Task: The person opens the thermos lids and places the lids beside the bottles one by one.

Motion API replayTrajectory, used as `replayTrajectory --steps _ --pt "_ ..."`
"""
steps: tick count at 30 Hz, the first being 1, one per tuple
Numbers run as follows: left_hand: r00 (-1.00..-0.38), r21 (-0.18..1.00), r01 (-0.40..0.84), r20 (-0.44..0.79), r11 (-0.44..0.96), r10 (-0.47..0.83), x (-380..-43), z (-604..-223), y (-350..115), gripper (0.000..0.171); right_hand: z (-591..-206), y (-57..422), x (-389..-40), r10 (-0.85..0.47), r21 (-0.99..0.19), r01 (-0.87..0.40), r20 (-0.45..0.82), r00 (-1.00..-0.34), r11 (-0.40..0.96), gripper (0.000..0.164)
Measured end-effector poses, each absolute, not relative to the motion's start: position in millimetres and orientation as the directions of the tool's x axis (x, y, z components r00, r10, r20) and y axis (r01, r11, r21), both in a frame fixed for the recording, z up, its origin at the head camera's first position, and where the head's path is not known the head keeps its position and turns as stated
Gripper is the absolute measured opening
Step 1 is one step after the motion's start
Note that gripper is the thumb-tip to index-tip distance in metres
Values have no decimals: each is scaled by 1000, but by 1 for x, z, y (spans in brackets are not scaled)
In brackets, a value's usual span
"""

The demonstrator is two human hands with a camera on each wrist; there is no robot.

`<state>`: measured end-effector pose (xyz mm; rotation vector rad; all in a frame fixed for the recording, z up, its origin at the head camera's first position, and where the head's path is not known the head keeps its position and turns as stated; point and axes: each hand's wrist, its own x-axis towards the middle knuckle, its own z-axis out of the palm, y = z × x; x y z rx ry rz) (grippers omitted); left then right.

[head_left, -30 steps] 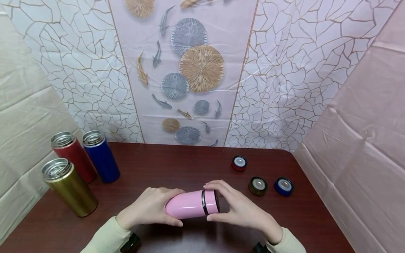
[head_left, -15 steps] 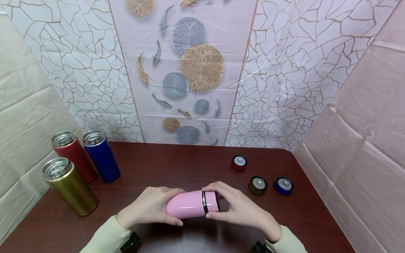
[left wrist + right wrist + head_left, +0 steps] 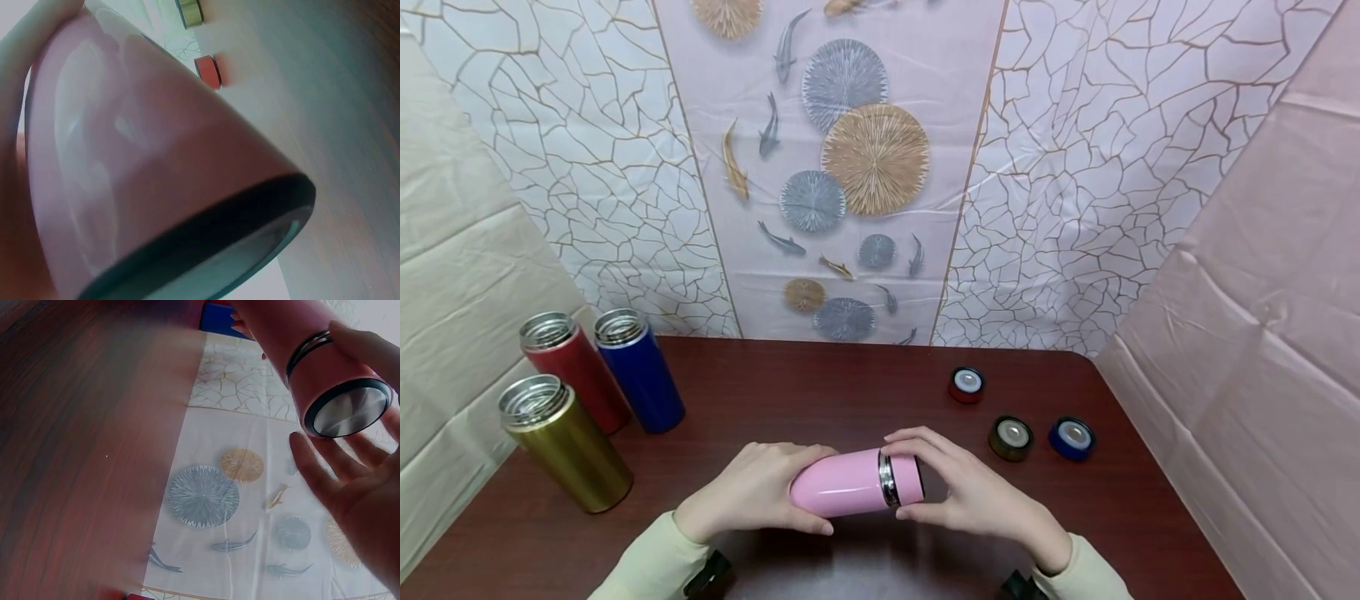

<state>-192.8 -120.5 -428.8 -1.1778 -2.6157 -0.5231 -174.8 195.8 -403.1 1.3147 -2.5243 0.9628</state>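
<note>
A pink thermos bottle [image 3: 838, 485] lies nearly level in front of me, above the dark table [image 3: 820, 392]. My left hand [image 3: 752, 492] grips its body near the base, with the thumb along the front. At the other end, the fingers and thumb of my right hand [image 3: 973, 492] hold the pink lid [image 3: 912, 479]. A silver collar [image 3: 888, 479] shows between lid and body. Close up in the left wrist view, the bottle's pink side [image 3: 156, 144] ends in a dark-rimmed base. The right wrist view shows the lid's shiny round top [image 3: 351, 412].
Three lidless bottles stand at the left: red [image 3: 580, 379], blue [image 3: 642, 379] and gold [image 3: 571, 450]. Three lids lie upside down at the right: red-rimmed [image 3: 966, 385], green-gold [image 3: 1011, 438] and blue [image 3: 1072, 439]. A patterned cloth [image 3: 842, 250] hangs behind the table.
The pink lid has shifted slightly right, away from the body, and more of the silver collar shows. My right hand's fingers have moved with it. The left hand has kept its place.
</note>
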Motion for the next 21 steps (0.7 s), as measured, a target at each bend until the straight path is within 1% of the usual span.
replayTrajectory --steps 3,5,9,14,17,21 --pt "-652 233 756 346 612 674 -193 -429 -122 78 -404 197 -174 -646 -546 -692 320 -693 473 68" --pt "-655 233 754 345 614 672 -193 -429 -122 78 -404 197 -174 -618 -592 -635 272 -738 497 69" --pt "-657 228 751 347 620 669 -193 -429 -124 79 -405 197 -175 -609 -624 -604 246 -754 495 63" --pt "-652 223 755 362 617 666 -192 -430 -125 78 -405 196 -175 -626 -611 -640 284 -727 466 62" --pt "-645 218 760 373 612 667 -192 -431 -125 77 -406 196 -176 -648 -574 -695 338 -683 433 63" --pt "-637 210 765 384 609 668 -192 -431 -126 77 -408 197 -177 -680 -500 -782 427 -596 371 66"
